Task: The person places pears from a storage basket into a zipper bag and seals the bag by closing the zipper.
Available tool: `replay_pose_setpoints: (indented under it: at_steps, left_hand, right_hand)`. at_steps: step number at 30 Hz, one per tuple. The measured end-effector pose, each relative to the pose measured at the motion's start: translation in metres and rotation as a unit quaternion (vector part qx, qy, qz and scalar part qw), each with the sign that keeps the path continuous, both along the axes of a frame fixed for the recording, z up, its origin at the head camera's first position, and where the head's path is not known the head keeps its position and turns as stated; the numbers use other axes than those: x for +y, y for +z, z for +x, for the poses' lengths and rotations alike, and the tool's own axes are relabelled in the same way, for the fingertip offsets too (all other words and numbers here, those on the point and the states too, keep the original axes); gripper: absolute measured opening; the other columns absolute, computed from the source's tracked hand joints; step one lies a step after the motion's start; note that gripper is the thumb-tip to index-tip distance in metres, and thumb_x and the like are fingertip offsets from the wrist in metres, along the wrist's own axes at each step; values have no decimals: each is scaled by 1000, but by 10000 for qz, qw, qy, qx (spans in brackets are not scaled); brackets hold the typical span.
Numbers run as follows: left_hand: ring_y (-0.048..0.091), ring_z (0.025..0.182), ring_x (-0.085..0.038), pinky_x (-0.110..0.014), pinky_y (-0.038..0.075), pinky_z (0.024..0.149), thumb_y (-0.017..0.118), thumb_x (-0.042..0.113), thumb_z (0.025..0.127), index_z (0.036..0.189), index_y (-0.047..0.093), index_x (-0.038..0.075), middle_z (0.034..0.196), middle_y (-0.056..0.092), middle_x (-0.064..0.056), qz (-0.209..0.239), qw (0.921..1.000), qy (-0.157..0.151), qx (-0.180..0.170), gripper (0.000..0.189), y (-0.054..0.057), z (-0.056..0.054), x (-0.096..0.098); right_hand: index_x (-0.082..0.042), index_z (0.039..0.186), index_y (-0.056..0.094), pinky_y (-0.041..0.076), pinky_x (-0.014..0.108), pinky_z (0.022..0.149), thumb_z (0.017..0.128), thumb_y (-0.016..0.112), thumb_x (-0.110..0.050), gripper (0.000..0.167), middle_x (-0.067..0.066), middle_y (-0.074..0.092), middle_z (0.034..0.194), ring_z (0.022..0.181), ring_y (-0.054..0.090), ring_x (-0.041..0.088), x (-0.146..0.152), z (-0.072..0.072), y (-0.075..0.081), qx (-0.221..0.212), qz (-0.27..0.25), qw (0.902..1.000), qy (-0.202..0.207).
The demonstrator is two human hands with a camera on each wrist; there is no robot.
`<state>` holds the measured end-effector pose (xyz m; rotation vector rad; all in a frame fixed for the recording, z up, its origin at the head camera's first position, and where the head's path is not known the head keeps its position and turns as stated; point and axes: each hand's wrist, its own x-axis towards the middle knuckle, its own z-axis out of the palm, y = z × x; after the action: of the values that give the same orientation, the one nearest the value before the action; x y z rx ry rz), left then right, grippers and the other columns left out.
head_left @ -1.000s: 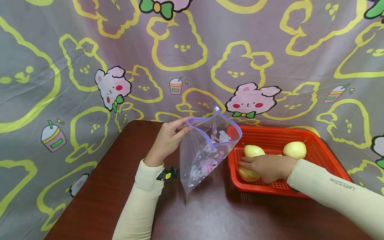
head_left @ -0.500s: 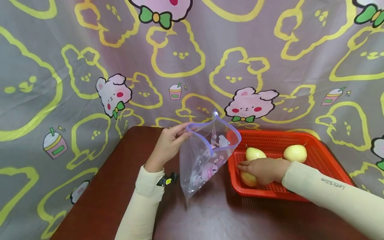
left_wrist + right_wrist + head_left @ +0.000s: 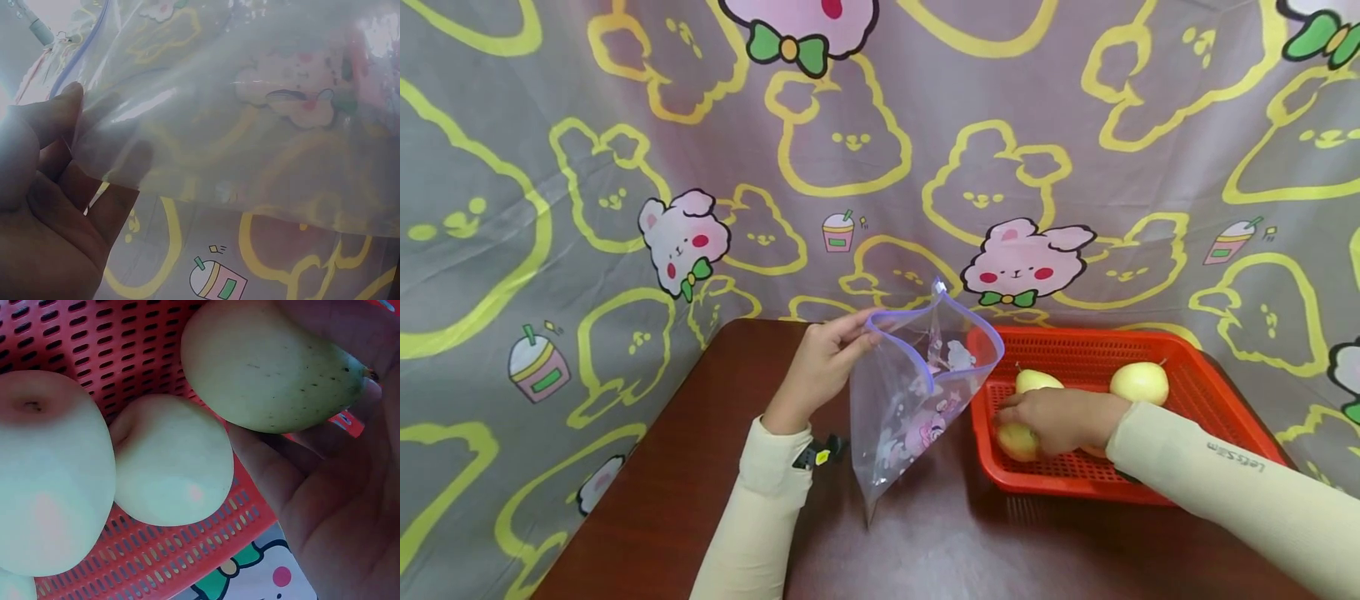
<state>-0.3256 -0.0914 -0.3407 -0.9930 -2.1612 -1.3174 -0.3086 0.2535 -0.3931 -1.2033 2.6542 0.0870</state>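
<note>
My left hand [image 3: 820, 371] pinches the purple zip rim of a clear plastic zipper bag [image 3: 887, 417] between thumb and fingers. The bag hangs with its mouth spread wide, its pink and white cartoon print showing through. In the left wrist view the bag's film [image 3: 187, 150] lies between thumb and fingertips. My right hand [image 3: 1063, 421] reaches into a red plastic basket [image 3: 1037, 482] and grips a pear [image 3: 1017, 443] at its near left corner. The right wrist view has this speckled yellow-green pear [image 3: 269, 369] between thumb and curled fingers, its stem end toward the palm.
Another pear [image 3: 1036, 381] sits just behind the right hand, and one more pear [image 3: 1138, 383] at the basket's back right. Pale pears [image 3: 175, 469] crowd beside the held one. Beneath everything is a dark brown table [image 3: 700, 450], enclosed by a cartoon-print curtain [image 3: 850, 108].
The right hand's fingers have curled from lying stretched over the front pear to gripping it. The left hand and bag stay nearly still; the head view has tilted up slightly.
</note>
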Motion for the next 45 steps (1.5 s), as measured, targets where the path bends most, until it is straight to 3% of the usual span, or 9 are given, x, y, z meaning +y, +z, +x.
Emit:
replay_pose_setpoints:
  at_steps: [6,11,16,25,35,45]
  left_hand:
    - [58,68,-11,-29,49,62,66,13,93,124,66,2,94,73,-5,85,9999,-49,28,33,-1,2,-1]
    - [64,74,-11,-29,52,66,66,13,93,123,66,2,101,73,-5,161,9998,-137,42,33,-1,1,-1]
    - [63,75,-10,-29,52,67,66,13,92,123,66,1,103,73,-5,188,9997,-155,45,33,0,1,-1]
    - [61,71,-11,-29,52,65,66,12,92,124,65,0,101,73,-7,148,9998,-92,93,34,0,0,-3]
    - [61,71,-11,-29,50,64,66,14,93,125,65,0,102,73,-6,108,9999,-75,100,35,2,2,-4]
    - [55,64,-13,-27,46,61,67,11,92,126,65,1,103,72,-6,138,9998,-140,61,35,3,2,-4]
  right_hand:
    - [-23,133,61,51,48,87,73,81,-9,65,18,52,137,119,53,37,-3,3,7,-222,93,9988,-432]
    - [-16,137,56,49,46,91,71,82,-8,71,10,58,131,119,54,30,-5,2,6,-199,119,9980,-584]
    - [-15,134,59,49,48,90,72,83,-13,67,3,63,123,115,55,26,-6,2,3,-156,144,9979,-605]
    - [-11,130,62,46,47,94,70,84,-13,64,10,62,125,117,55,30,-7,-3,-4,-14,97,9995,-297]
    - [-12,125,64,47,47,93,67,87,-19,63,9,62,121,108,60,27,-8,-4,-6,-59,28,9997,-253]
    - [-8,129,61,47,47,93,66,88,-23,70,12,61,125,112,58,29,-9,-4,-3,-18,105,9993,-366]
